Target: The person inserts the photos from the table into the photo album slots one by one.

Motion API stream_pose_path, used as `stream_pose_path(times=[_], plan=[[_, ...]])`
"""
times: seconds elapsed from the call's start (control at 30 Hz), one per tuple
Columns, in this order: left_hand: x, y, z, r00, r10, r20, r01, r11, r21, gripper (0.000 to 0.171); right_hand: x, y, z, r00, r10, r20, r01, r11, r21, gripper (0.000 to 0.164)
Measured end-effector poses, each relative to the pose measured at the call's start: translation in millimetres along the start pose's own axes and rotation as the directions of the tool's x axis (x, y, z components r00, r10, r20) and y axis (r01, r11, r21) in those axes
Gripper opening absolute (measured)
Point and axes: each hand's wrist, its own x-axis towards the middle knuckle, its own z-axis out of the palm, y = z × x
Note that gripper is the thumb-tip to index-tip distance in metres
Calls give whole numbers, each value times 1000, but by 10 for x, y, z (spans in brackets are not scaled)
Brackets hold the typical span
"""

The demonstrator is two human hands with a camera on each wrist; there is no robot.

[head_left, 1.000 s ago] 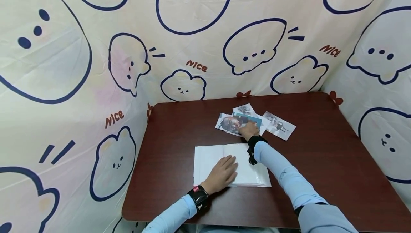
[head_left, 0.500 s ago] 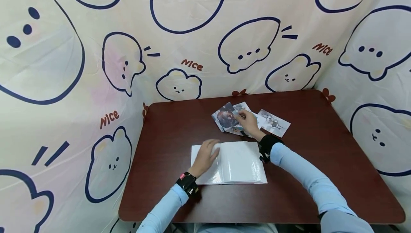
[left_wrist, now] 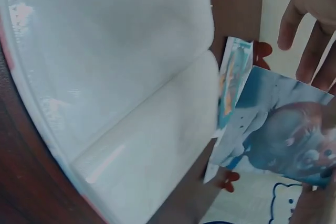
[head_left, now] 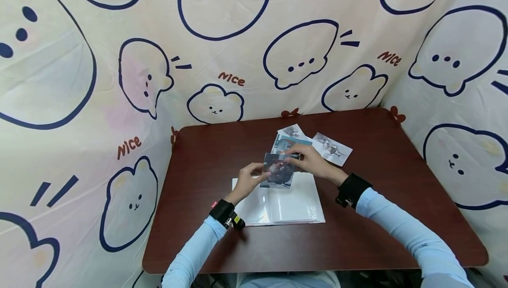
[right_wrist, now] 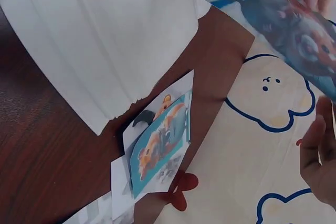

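Note:
A small glossy picture card [head_left: 279, 172], blue-grey with a reddish-brown figure, is held up above the far part of an open album with white pages [head_left: 295, 200]. My left hand [head_left: 248, 182] pinches its left side. At its upper right, my right hand [head_left: 311, 160] pinches the edge between thumb and fingers. Both wrist views show the picture card [left_wrist: 286, 129] [right_wrist: 283, 30] tilted between the two hands. The album's pages [right_wrist: 105, 35] look bare and shiny. Beyond the album lie more cards, one with a teal border [right_wrist: 157, 142].
A loose card [head_left: 332, 149] with a grey drawing lies right of the pile, partly overlapped by it. The brown table [head_left: 381, 226] meets a cartoon-printed cloth wall [head_left: 222, 58] along its far edge.
The right hand has lifted the picture card off the pile and brought it nearer, over the album. The left hand has left the page and moved up to take the card's left side.

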Motion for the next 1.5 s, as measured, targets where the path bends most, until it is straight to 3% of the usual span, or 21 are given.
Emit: stream_pose_path(times=[0.13, 0.27, 0.37, 0.53, 0.6, 0.7, 0.8, 0.9, 0.93, 1.0, 1.1, 1.13, 1.23, 1.37, 1.5], plan=[[-33, -9, 54, 999, 6, 32, -8, 998, 62, 18, -51, -2, 32, 999, 28, 26, -29, 999, 34, 25], [-40, -16, 93, 1000, -17, 18, 16, 998, 53, 15, -128, 13, 102, 990, 140, 18, -141, 986, 94, 42], [-36, -8, 94, 999, -53, -6, 53, 999, -3, 14, -204, 57, 182, 980, 200, 22, -200, 966, 162, 39], [-12, 56, 89, 996, -88, -33, 86, 994, -72, 14, -285, 58, 312, 968, 249, 32, -247, 926, 286, 14], [-3, 52, 106, 994, -100, -35, 97, 992, -84, 14, -287, 75, 348, 962, 271, 22, -265, 917, 299, 12], [-6, -31, 169, 995, -82, -54, 77, 994, -79, 24, -273, 172, 364, 961, 277, -20, -264, 932, 247, 16], [-58, -95, 244, 996, -52, -73, 52, 999, -2, 29, -256, 266, 326, 958, 274, -82, -256, 949, 183, 14], [-149, -181, 326, 999, -3, -54, 12, 985, 170, 22, -238, 364, 260, 953, 276, -124, -256, 954, 155, 14], [-182, -205, 353, 999, 19, -37, -9, 969, 247, 20, -227, 398, 236, 951, 281, -130, -260, 953, 154, 14], [-230, -266, 408, 996, 91, 0, -83, 909, 408, 18, -194, 449, 187, 947, 291, -135, -272, 951, 146, 17], [-263, -324, 495, 976, 207, 63, -203, 779, 593, 19, -139, 515, 128, 942, 306, -141, -289, 949, 130, 24], [-264, -336, 520, 966, 243, 89, -243, 732, 636, 20, -117, 530, 117, 939, 315, -140, -298, 946, 131, 23], [-251, -354, 591, 934, 307, 185, -346, 638, 688, 25, -54, 554, 113, 928, 350, -126, -325, 928, 183, 22], [-221, -358, 669, 894, 317, 316, -445, 549, 708, 41, 33, 579, 169, 913, 399, -87, -356, 881, 312, 19], [-193, -378, 738, 892, 235, 385, -451, 486, 748, 53, 106, 616, 251, 909, 413, -63, -357, 847, 393, 14]])
